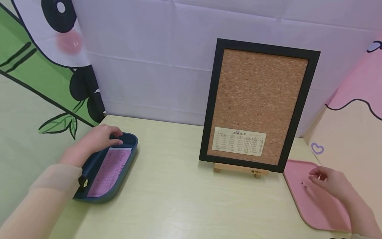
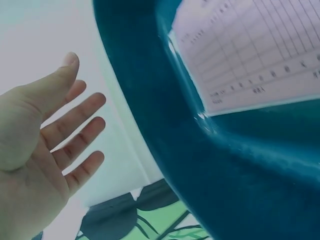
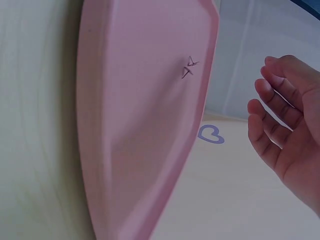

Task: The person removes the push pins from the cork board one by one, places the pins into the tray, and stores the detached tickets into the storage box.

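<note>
Over the far end of the dark blue tray [image 1: 127,168] hovers my left hand [image 1: 102,136], its fingers loosely bent and nothing in them. Pink printed slips [image 1: 109,172] lie in that tray; the left wrist view shows the palm beside its wall [image 2: 135,90]. My right hand [image 1: 331,181] is above the pink tray [image 1: 322,212], fingers relaxed and holding nothing. Two small metal pushpins [image 3: 188,69] lie on the pink tray near the fingertips. A cream printed slip [image 1: 238,144] is pinned to the lower left of the corkboard [image 1: 259,96] by one pushpin [image 1: 237,132].
The black-framed corkboard leans on a small wooden easel [image 1: 238,168] between the two trays. A pale yellow table [image 1: 167,186] lies under everything. Behind it hangs a whitish cloth [image 1: 143,66] with cartoon prints at both sides.
</note>
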Available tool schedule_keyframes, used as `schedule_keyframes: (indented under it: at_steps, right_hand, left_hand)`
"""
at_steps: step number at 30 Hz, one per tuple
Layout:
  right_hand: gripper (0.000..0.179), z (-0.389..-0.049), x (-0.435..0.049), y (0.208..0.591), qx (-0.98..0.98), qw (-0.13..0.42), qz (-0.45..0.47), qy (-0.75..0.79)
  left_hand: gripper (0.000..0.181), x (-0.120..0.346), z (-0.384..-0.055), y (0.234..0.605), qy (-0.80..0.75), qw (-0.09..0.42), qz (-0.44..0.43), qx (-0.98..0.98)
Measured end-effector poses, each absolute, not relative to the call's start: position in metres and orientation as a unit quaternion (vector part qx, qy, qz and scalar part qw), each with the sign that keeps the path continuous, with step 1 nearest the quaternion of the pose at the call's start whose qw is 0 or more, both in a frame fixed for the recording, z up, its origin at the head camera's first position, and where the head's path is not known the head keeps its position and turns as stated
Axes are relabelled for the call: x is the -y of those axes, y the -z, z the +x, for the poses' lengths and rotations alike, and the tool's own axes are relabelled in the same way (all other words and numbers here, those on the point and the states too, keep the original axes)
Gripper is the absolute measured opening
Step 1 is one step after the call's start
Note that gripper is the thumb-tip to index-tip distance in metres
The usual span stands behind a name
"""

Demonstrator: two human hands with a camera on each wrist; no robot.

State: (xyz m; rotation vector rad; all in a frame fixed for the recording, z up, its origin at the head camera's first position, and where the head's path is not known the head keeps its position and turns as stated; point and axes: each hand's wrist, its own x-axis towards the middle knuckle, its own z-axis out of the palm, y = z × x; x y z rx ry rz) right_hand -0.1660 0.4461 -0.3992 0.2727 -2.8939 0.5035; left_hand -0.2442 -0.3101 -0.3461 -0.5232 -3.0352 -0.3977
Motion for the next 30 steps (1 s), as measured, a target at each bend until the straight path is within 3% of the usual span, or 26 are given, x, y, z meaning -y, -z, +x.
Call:
schedule_keyframes:
  at_steps: [9,30]
  right_hand:
    - [0.009,-0.164,-0.435,0.384,0.977,0.107,0.074,-0.168]
    - [0.018,-0.154,-0.4,0.348,0.954,0.217,0.073,-0.194]
  left_hand:
    - [0.033,0.293,-0.23,0.331,0.11,0.064,-0.139,0.982]
    - [0.04,0.265,-0.204,0.312,0.132,0.155,-0.092,0.975]
